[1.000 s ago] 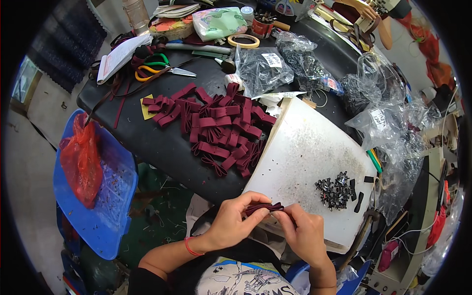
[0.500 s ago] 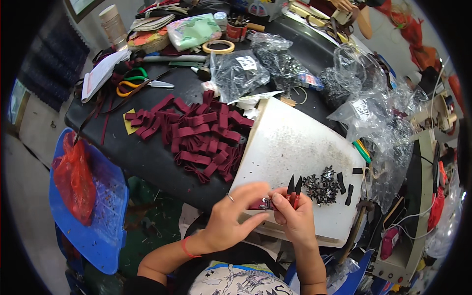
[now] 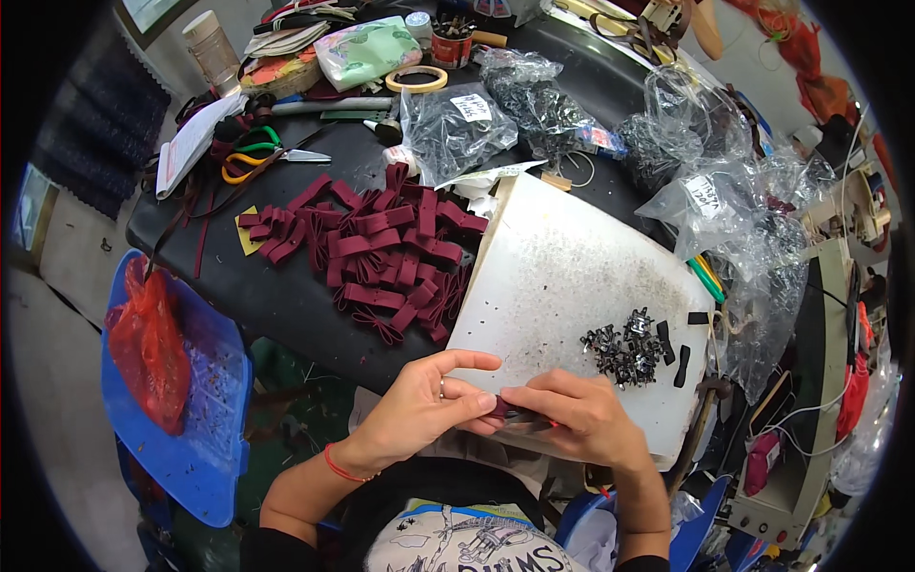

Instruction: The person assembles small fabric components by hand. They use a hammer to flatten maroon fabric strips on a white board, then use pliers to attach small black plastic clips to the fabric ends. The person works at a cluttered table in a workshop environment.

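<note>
My left hand (image 3: 416, 408) pinches a small maroon strap (image 3: 499, 408) between thumb and fingers, its index finger stretched out above. Opposite it, my right hand (image 3: 593, 417) is closed, with its fingertips against the same strap. The snips (image 3: 524, 417) lie low in the right hand, mostly hidden by the fingers; a dark blade and a bit of red show. Whether the metal buckle is still on the strap is hidden. Both hands are over the near edge of a white board (image 3: 543, 276). On it lies a heap of small dark metal buckles (image 3: 624, 348), right of my hands.
Many maroon straps (image 3: 381, 248) are piled on the black table left of the board. Beyond lie scissors (image 3: 305, 156), a tape roll (image 3: 416, 79) and clear plastic bags (image 3: 457, 133). A blue scoop-shaped bin (image 3: 214, 419) with a red bag (image 3: 148, 353) stands at left.
The snips, upright in my right hand before, are now turned down into it. My right fingers have come over to the strap, and my left hand, spread before, now pinches it.
</note>
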Motion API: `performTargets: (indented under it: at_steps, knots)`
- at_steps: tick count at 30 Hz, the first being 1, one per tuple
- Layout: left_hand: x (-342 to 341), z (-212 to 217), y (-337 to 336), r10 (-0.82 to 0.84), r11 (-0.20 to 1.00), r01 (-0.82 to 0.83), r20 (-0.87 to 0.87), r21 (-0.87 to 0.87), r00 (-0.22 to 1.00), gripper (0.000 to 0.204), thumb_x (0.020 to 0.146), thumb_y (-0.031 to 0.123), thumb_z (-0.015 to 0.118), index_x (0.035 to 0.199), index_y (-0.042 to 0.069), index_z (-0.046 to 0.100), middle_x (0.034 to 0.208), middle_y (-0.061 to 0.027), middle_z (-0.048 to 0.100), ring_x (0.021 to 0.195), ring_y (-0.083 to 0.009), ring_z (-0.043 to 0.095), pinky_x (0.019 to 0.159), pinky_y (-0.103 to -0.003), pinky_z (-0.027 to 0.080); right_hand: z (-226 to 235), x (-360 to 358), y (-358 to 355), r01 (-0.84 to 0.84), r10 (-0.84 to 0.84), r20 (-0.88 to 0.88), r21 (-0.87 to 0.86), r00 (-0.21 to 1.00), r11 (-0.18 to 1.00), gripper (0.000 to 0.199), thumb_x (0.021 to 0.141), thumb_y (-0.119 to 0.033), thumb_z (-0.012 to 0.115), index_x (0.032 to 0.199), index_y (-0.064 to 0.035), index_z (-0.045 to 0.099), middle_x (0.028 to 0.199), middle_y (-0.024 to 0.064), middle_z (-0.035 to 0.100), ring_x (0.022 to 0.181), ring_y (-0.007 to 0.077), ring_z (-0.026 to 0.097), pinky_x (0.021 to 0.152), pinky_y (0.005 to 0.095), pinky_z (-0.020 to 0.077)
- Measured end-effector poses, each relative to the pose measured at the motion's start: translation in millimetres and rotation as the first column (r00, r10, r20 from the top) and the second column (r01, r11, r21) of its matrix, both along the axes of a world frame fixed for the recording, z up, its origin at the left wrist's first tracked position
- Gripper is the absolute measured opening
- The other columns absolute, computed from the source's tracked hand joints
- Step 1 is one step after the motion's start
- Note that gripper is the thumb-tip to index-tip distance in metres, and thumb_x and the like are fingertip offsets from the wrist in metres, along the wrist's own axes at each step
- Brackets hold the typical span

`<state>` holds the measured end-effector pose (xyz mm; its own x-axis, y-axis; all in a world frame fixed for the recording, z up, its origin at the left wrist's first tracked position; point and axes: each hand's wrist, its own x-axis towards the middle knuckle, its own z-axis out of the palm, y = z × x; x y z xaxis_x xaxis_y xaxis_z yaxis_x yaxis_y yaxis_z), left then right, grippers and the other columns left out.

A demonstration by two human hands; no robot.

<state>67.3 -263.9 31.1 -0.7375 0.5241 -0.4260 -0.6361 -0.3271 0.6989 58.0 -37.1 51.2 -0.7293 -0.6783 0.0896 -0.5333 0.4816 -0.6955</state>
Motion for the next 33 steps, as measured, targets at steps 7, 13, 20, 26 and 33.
performTargets:
  at_steps: [7,13,20,26,33]
  knots:
    - [-13.0,-1.3,9.9,0.128,0.992,-0.129,-0.12,-0.003,0.985,0.035,0.092,0.007,0.06,0.121,-0.004,0.045,0.09,-0.01,0.067,0.083,-0.0131,0.066,0.077,-0.025,0.053,2.9,-11.6,-3.7,0.195,-0.157,0.181,-0.217,0.971,0.957,0.046,0.07,0.001,0.074,0.114,-0.0081,0.065,0.092,0.0058,0.064,0.071,0.0174,0.062,0.058,0.0274,0.0484]
    - [-8.3,-18.6,41.0,0.235,0.971,-0.223,-0.205,0.08,0.95,0.039,0.09,0.009,0.064,0.124,-0.002,0.049,0.114,-0.0063,0.057,0.107,-0.0127,0.053,0.093,-0.028,0.043,-24.3,9.0,-35.9,0.561,-0.555,0.122,-0.331,0.823,0.759,0.042,0.072,0.005,0.069,0.111,-0.0071,0.064,0.092,0.0104,0.065,0.072,0.0201,0.063,0.06,0.0286,0.0496]
    - [-18.7,-11.5,9.4,-0.087,0.619,-0.627,-0.834,-0.473,0.544,0.027,0.08,0.003,0.068,0.107,0.003,0.065,0.112,-0.014,0.062,0.101,-0.0304,0.058,0.085,-0.035,0.048,-31.7,2.3,-5.3,0.467,-0.467,0.008,-0.047,0.884,0.883,0.041,0.071,0.001,0.076,0.11,-0.0082,0.066,0.108,0.0094,0.057,0.07,0.0132,0.059,0.055,0.0254,0.0483]
    - [-5.2,-23.8,12.5,-0.294,0.541,-0.702,-0.886,-0.463,0.357,0.024,0.072,-0.001,0.072,0.095,0.003,0.069,0.101,-0.0097,0.065,0.094,-0.0286,0.059,0.081,-0.036,0.048,-22.8,20.9,20.0,0.664,-0.668,0.022,-0.13,0.744,0.736,0.029,0.075,0.003,0.072,0.102,-0.0063,0.068,0.097,0.0062,0.06,0.071,0.0105,0.058,0.055,0.0222,0.0458]
    - [-5.3,-28.7,34.4,-0.439,0.538,-0.671,-0.849,-0.51,0.294,0.026,0.07,0.002,0.074,0.096,0.003,0.068,0.102,-0.0075,0.064,0.091,-0.0276,0.056,0.08,-0.036,0.045,-29.7,8.8,9.1,0.479,-0.486,-0.004,-0.163,0.874,0.863,0.043,0.066,0.01,0.065,0.106,-0.0048,0.064,0.101,0.0103,0.061,0.077,0.022,0.064,0.062,0.0296,0.0538]
